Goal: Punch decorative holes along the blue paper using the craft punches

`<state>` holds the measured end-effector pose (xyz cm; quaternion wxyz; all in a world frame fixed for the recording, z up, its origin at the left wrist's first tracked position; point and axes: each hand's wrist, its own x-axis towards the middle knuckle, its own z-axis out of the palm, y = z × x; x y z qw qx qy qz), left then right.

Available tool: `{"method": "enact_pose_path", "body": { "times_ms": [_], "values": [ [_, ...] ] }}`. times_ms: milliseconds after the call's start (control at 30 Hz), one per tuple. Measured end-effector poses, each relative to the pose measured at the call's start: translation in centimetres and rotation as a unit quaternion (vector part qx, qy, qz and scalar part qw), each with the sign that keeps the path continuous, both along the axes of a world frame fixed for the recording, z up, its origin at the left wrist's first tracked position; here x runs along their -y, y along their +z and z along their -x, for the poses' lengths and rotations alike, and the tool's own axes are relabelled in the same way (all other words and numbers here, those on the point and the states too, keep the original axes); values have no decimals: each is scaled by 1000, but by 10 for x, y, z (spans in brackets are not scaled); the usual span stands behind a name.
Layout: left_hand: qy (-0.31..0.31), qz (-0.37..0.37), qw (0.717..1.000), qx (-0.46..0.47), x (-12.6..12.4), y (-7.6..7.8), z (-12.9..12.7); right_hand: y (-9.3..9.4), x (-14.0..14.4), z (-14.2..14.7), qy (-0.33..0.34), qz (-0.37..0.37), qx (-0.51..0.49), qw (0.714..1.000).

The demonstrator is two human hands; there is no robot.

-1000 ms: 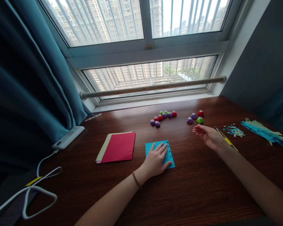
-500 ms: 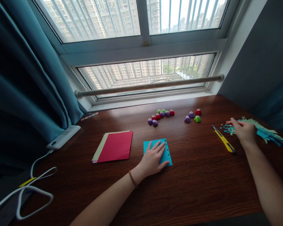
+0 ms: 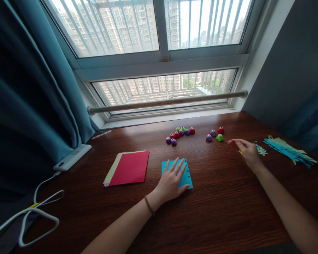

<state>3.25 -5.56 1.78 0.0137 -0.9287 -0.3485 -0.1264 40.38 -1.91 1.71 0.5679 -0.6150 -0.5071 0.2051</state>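
My left hand (image 3: 172,178) lies flat with its fingers spread on a blue sheet of paper (image 3: 186,173). A row of small holes runs along the sheet's right edge. My right hand (image 3: 247,152) is above the table on the right, its fingers drawn together in a pinch. Anything between those fingertips is too small to make out. Under that hand, a box cutter (image 3: 240,152) is mostly hidden, with only a bit of yellow showing. Just right of the hand lies a pile of tiny blue and pale green paper bits (image 3: 261,150).
Blue and pale green paper strips (image 3: 290,151) lie at far right. Small colourful craft punches (image 3: 181,133) sit near the window, with another group (image 3: 214,134) beside them. A stack of coloured paper (image 3: 128,167) is left. A white power strip (image 3: 72,157) with cable borders the curtain.
My right hand has moved left, away from the paper bits and over the box cutter. My left hand stays on the blue sheet. The view has tilted up slightly.
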Motion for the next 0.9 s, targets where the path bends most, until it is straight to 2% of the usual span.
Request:
{"method": "enact_pose_path", "body": {
  "times_ms": [100, 167, 233, 333, 433, 500, 567, 600, 667, 767, 833, 867, 900],
  "values": [
    [-18, -26, 1000, 0, 4, 5, -2, -4, -16, 35, 176, 40, -127, 975],
    [-25, -32, 999, -8, 12, 14, -4, -8, -31, 51, 215, 81, -133, 964],
    [-25, -20, 999, -24, 24, 28, -3, -14, -48, 60, 215, 104, -126, 963],
    [-39, 15, 998, -47, 50, 54, 8, -25, -73, 61, 181, 105, -123, 970],
    [-31, 50, 998, -38, 82, 74, 37, -34, -91, 53, 133, 103, -123, 978],
    [-4, 59, 998, -12, 106, 74, 68, -37, -95, 45, 111, 104, -125, 980],
    [69, 15, 995, 68, 131, 61, 106, -39, -93, 38, 95, 103, -130, 981],
    [138, -26, 983, 120, 144, 51, 128, -40, -89, 36, 89, 102, -135, 981],
    [302, -114, 931, 172, 172, 27, 178, -41, -75, 35, 88, 98, -146, 980],
    [472, -211, 846, 128, 211, -5, 258, -41, -47, 41, 109, 100, -137, 979],
    [564, -231, 787, 98, 229, -16, 305, -39, -29, 47, 128, 112, -97, 981],
    [604, -221, 761, 85, 234, -18, 324, -38, -20, 49, 137, 120, -73, 981],
    [632, -190, 747, 78, 236, -19, 340, -37, -13, 51, 144, 128, -52, 980]
  ]
}}
